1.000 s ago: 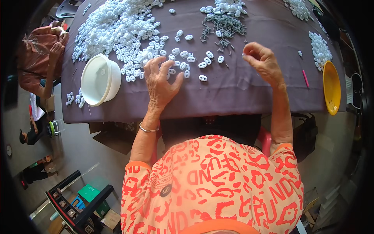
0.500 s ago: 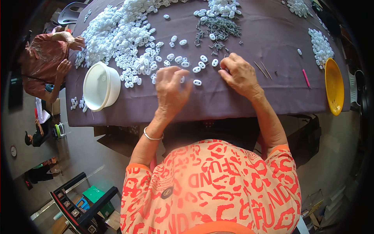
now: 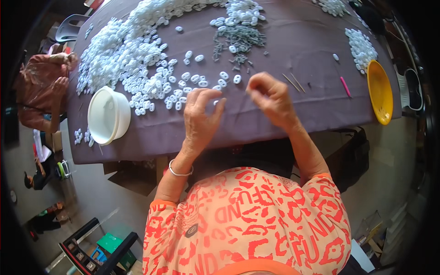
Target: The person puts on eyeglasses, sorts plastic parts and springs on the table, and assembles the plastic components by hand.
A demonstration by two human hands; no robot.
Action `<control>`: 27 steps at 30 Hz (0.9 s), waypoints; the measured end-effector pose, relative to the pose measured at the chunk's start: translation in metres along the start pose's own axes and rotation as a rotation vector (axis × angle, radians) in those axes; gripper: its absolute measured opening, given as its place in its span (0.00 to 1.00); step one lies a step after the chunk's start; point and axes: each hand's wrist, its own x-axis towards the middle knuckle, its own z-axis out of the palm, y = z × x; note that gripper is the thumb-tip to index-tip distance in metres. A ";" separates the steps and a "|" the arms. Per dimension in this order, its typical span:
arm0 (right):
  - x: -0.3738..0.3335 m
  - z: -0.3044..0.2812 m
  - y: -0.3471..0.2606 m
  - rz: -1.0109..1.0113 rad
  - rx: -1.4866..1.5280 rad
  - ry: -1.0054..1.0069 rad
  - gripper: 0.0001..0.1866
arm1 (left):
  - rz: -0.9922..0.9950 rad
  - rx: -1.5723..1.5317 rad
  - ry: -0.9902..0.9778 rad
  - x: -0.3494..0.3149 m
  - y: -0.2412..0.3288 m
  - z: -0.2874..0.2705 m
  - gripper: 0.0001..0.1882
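Note:
Small white oval pieces with two holes [image 3: 237, 79] lie scattered on the purple-brown tablecloth in front of my hands. My left hand [image 3: 200, 117] hovers low over the cloth, palm turned inward. Its thumb and forefinger are apart, with one white piece [image 3: 216, 102] showing between their tips. To its right, my right hand [image 3: 273, 100] is raised over the cloth, slightly blurred, with thumb and fingers pinched together. What that pinch holds, if anything, is too small to see. Beyond both hands is a heap of small grey pins [image 3: 240, 41], with a white piece among them.
A large pile of white pieces [image 3: 110, 55] covers the left side, near a white tub [image 3: 108, 115]. On the right are two thin sticks [image 3: 294, 83], a pink pen-like stick [image 3: 345, 87], a yellow dish [image 3: 379, 91] and another white pile [image 3: 360, 50]. Someone in an orange-brown top sits at left.
My view has swung, so the table appears further left and lower. My left hand has come around a loose white piece. The right hand has lifted and turned, still pinched.

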 end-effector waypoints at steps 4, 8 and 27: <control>0.008 -0.049 0.009 0.264 0.302 0.172 0.02 | 0.052 0.071 -0.047 0.010 0.005 0.010 0.11; -0.002 -0.056 0.011 0.309 0.336 0.223 0.04 | 0.140 0.062 -0.155 0.025 0.013 0.043 0.11; -0.011 -0.004 0.021 -0.109 -0.291 0.107 0.09 | -0.361 -0.407 -0.236 0.021 0.004 0.040 0.10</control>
